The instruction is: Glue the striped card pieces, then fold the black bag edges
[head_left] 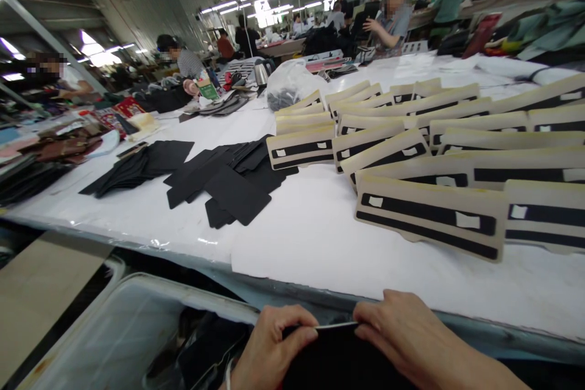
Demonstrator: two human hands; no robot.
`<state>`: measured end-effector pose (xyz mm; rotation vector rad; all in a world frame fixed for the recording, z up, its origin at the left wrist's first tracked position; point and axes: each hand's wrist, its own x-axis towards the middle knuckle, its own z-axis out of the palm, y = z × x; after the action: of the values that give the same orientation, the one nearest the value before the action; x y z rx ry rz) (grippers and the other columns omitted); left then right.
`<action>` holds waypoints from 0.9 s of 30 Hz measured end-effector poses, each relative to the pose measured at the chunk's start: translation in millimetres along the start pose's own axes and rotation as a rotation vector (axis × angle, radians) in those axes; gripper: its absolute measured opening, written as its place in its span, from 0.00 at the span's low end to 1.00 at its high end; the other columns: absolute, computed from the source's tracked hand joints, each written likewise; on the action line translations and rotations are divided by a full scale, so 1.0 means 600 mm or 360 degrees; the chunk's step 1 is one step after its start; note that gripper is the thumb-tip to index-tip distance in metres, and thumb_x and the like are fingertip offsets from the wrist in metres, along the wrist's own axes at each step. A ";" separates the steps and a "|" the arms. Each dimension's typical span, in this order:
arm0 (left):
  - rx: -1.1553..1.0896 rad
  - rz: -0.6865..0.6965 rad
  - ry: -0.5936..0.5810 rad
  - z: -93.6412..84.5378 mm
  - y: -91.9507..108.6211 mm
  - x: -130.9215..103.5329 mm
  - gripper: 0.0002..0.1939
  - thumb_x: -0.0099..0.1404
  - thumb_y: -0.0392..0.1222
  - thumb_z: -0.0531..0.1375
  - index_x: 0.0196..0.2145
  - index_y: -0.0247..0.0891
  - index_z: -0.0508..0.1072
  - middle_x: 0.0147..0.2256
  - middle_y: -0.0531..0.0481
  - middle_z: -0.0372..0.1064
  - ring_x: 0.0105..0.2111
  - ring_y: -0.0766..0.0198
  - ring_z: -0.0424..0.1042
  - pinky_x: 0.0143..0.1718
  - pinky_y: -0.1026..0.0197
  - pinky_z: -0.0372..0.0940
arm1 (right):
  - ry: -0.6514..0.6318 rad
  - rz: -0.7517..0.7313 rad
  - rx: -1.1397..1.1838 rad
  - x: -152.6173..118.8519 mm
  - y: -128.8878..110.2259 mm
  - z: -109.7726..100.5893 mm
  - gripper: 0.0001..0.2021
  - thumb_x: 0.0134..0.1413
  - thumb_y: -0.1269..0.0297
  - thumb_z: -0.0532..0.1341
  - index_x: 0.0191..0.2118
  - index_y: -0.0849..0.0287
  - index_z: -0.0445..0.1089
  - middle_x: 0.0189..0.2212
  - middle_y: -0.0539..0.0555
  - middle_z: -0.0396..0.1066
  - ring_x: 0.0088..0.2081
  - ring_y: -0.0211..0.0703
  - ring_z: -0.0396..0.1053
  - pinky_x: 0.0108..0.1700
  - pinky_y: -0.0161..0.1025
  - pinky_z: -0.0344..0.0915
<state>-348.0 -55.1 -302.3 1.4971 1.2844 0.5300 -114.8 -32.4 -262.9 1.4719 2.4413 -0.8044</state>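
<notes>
Both hands pinch the top edge of a black panel (342, 356) with a thin pale rim, low in front of me and just short of the table's edge. My left hand (274, 341) grips it at the left, thumb and fingers closed. At the right, my right hand (402, 329) is closed on the same edge. The lower part of the panel runs out of view. Beyond the hands, beige panels (429, 213) with black strips and small white patches stand in rows on the white table (292, 225).
Loose black rectangular pieces (237, 192) and another black stack (141, 164) lie on the table's left. Below its edge is a whitish bin (137, 304) with dark items. A clear plastic bag (295, 82) and metal kettle (262, 72) stand farther back. Several people work beyond.
</notes>
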 end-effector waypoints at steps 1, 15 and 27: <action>0.0003 -0.0002 -0.0003 0.000 0.000 0.000 0.10 0.62 0.42 0.60 0.29 0.37 0.79 0.26 0.52 0.75 0.30 0.64 0.70 0.33 0.66 0.60 | 0.0002 -0.0006 0.0017 0.000 0.002 0.003 0.13 0.64 0.65 0.52 0.32 0.54 0.73 0.28 0.57 0.75 0.30 0.54 0.73 0.28 0.38 0.50; 0.0022 0.0032 0.0017 0.005 -0.002 -0.011 0.09 0.62 0.44 0.60 0.31 0.38 0.79 0.27 0.52 0.75 0.30 0.65 0.70 0.33 0.66 0.60 | 0.0119 -0.0156 0.0129 -0.006 0.016 0.016 0.11 0.64 0.66 0.53 0.32 0.54 0.70 0.27 0.54 0.71 0.33 0.49 0.67 0.31 0.38 0.52; 0.0040 -0.0096 -0.0407 -0.006 0.043 0.023 0.11 0.61 0.43 0.60 0.36 0.38 0.82 0.28 0.53 0.74 0.30 0.64 0.68 0.31 0.66 0.57 | 0.0122 -0.0264 -0.0098 0.000 -0.002 0.020 0.12 0.65 0.69 0.52 0.31 0.56 0.69 0.24 0.52 0.72 0.31 0.50 0.68 0.31 0.41 0.48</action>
<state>-335.2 -38.3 -282.1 1.4888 1.1349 0.2737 -117.2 -39.1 -272.4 1.3157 2.6480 -0.7075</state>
